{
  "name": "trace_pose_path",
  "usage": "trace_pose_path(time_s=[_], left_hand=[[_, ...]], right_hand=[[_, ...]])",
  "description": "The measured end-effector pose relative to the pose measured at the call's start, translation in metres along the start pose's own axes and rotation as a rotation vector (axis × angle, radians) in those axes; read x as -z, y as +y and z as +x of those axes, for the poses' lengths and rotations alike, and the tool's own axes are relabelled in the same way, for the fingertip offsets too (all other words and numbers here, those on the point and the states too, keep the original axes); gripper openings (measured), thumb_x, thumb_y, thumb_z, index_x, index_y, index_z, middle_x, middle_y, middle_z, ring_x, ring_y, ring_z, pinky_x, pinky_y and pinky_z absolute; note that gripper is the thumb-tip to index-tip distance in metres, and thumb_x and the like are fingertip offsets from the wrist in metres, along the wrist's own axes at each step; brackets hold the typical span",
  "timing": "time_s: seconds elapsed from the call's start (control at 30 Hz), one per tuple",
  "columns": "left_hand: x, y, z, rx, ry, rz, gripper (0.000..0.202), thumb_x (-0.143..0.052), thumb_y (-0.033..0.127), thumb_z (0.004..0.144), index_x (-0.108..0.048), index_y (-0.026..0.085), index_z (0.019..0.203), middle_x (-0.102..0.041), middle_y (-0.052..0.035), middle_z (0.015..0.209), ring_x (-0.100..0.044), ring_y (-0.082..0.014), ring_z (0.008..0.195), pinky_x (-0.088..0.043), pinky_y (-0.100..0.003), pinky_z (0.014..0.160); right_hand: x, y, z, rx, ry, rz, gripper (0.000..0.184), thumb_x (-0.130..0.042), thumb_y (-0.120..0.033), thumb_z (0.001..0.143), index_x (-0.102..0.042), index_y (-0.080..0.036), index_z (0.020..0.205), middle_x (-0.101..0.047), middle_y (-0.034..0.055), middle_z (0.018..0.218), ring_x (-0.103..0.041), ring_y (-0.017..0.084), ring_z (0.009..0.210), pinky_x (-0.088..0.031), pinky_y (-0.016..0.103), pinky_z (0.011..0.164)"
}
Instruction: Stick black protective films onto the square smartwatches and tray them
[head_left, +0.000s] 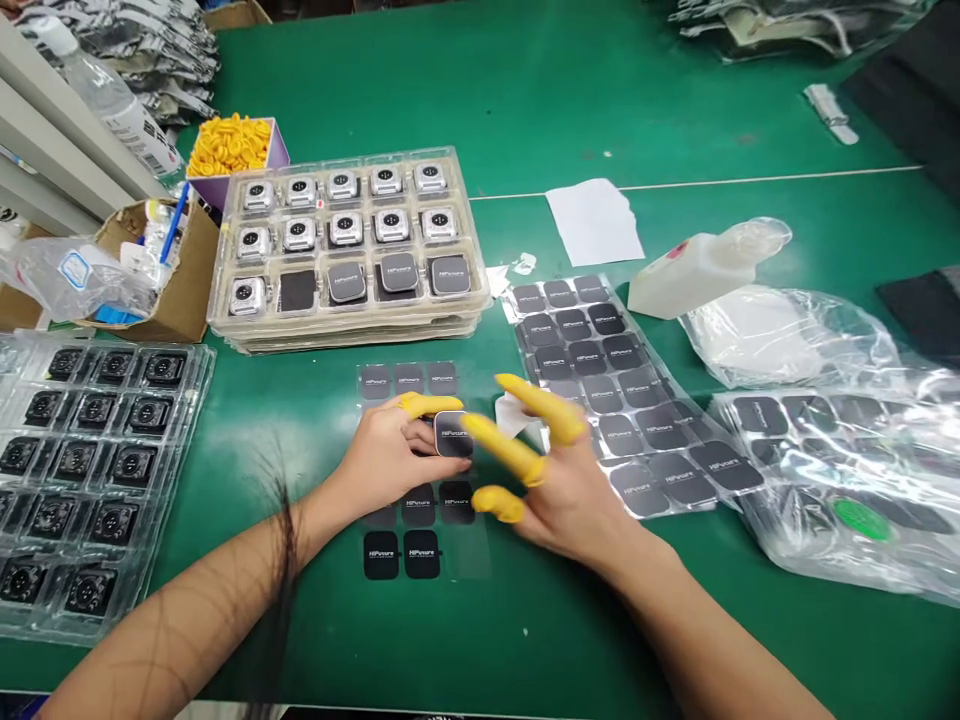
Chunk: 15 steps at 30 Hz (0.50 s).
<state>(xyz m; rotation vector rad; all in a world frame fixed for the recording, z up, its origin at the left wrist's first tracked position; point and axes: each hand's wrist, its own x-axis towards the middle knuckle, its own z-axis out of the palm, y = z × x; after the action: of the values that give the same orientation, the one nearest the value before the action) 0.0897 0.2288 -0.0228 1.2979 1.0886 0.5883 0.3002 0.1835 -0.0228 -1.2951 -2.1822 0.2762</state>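
Observation:
My left hand (382, 455) pinches a square black pad with a silver rim and "HiFuture" print (453, 434), and its fingertips wear yellow finger cots. Just right of that pad my right hand (559, 490) hangs spread, holding nothing I can see, with yellow cots on its fingers. A crumpled white tissue (517, 415) lies behind those fingers. Beneath both hands is a clear backing sheet with black square stickers (418, 505), partly hidden. A fuller sticker sheet (622, 400) lies to the right.
A stacked clear tray of square silver modules (349, 240) stands ahead on the green mat (525, 100). A clear tray of black round parts (90, 480) lies left. Behind are a purple box of yellow cots (232, 150) and a white bottle (705, 270). Plastic-bagged stickers (832, 470) lie right.

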Motion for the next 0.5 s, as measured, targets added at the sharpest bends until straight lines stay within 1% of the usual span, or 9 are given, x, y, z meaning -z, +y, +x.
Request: trace_pose_path(time_s=[0.03, 0.1, 0.2, 0.27, 0.3, 0.33, 0.4, 0.47, 0.5], left_hand=[[0.000, 0.001, 0.000, 0.009, 0.000, -0.027, 0.055, -0.086, 0.025, 0.064, -0.069, 0.021, 0.117, -0.075, -0.0002, 0.078, -0.076, -0.0219, 0.077, -0.064, -0.034, 0.074], [0.000, 0.002, 0.000, 0.027, 0.002, -0.081, 0.055, -0.087, 0.024, 0.063, -0.068, 0.020, 0.115, -0.075, -0.0007, 0.078, -0.076, -0.0220, 0.077, -0.064, -0.034, 0.075], [0.000, 0.002, 0.000, 0.047, -0.007, -0.160, 0.059, -0.090, 0.027, 0.062, -0.068, 0.016, 0.116, -0.076, -0.0041, 0.080, -0.076, -0.0219, 0.077, -0.064, -0.035, 0.077], [0.000, -0.001, 0.000, 0.049, -0.014, -0.238, 0.065, -0.093, 0.028, 0.060, -0.067, 0.016, 0.118, -0.077, -0.0052, 0.083, -0.075, -0.0212, 0.079, -0.063, -0.036, 0.080], [0.001, -0.002, 0.000, 0.040, -0.004, -0.297, 0.067, -0.094, 0.029, 0.057, -0.067, 0.016, 0.117, -0.076, -0.0055, 0.086, -0.075, -0.0207, 0.079, -0.063, -0.035, 0.080], [0.003, -0.002, 0.000, 0.022, 0.018, -0.360, 0.070, -0.096, 0.031, 0.054, -0.067, 0.017, 0.116, -0.076, -0.0057, 0.091, -0.075, -0.0199, 0.079, -0.063, -0.035, 0.080], [0.012, 0.005, -0.002, -0.051, 0.079, -0.429, 0.074, -0.097, 0.040, 0.051, -0.067, 0.019, 0.115, -0.074, -0.0063, 0.100, -0.073, -0.0181, 0.075, -0.063, -0.035, 0.075], [0.030, 0.021, -0.004, -0.194, 0.158, -0.299, 0.072, -0.095, 0.048, 0.053, -0.068, 0.022, 0.114, -0.073, -0.0073, 0.108, -0.073, -0.0195, 0.079, -0.062, -0.037, 0.077], [0.043, 0.033, -0.004, -0.275, 0.200, -0.142, 0.068, -0.093, 0.050, 0.055, -0.069, 0.023, 0.113, -0.071, -0.0084, 0.114, -0.072, -0.0223, 0.090, -0.060, -0.040, 0.085]], right_hand=[[-0.002, 0.002, 0.001, 0.068, -0.069, -0.030, 0.049, -0.063, -0.053, 0.092, -0.058, -0.037, 0.138, -0.037, 0.0107, 0.156, -0.045, 0.040, 0.134, -0.043, 0.063, 0.106], [-0.008, 0.005, 0.002, 0.070, -0.107, -0.104, 0.051, -0.060, -0.051, 0.093, -0.055, -0.035, 0.141, -0.033, 0.0121, 0.159, -0.036, 0.045, 0.140, -0.038, 0.069, 0.106], [-0.012, 0.008, 0.001, -0.060, 0.079, -0.163, 0.052, -0.055, -0.036, 0.098, -0.045, -0.027, 0.148, -0.044, 0.0191, 0.150, -0.044, 0.041, 0.135, -0.041, 0.067, 0.104], [-0.015, 0.006, 0.000, -0.092, 0.197, -0.089, 0.050, -0.051, -0.026, 0.099, -0.041, -0.025, 0.149, -0.056, 0.0181, 0.135, -0.054, 0.034, 0.124, -0.047, 0.059, 0.101], [-0.017, 0.003, 0.000, -0.082, 0.200, -0.029, 0.048, -0.050, -0.024, 0.100, -0.042, -0.024, 0.148, -0.059, 0.0171, 0.129, -0.057, 0.031, 0.120, -0.050, 0.055, 0.099], [-0.019, -0.001, 0.001, -0.054, 0.158, 0.020, 0.047, -0.051, -0.026, 0.100, -0.043, -0.023, 0.146, -0.061, 0.0169, 0.128, -0.058, 0.030, 0.118, -0.052, 0.053, 0.097], [-0.023, -0.010, 0.004, 0.037, -0.005, 0.037, 0.046, -0.055, -0.034, 0.099, -0.048, -0.020, 0.142, -0.060, 0.0183, 0.132, -0.056, 0.033, 0.124, -0.053, 0.052, 0.098], [-0.027, -0.016, 0.007, 0.115, -0.142, -0.021, 0.047, -0.058, -0.040, 0.097, -0.053, -0.019, 0.138, -0.057, 0.0194, 0.139, -0.051, 0.036, 0.132, -0.051, 0.056, 0.101], [-0.028, -0.018, 0.009, 0.136, -0.167, -0.047, 0.045, -0.058, -0.040, 0.097, -0.056, -0.019, 0.137, -0.057, 0.0193, 0.139, -0.049, 0.037, 0.133, -0.050, 0.057, 0.102]])
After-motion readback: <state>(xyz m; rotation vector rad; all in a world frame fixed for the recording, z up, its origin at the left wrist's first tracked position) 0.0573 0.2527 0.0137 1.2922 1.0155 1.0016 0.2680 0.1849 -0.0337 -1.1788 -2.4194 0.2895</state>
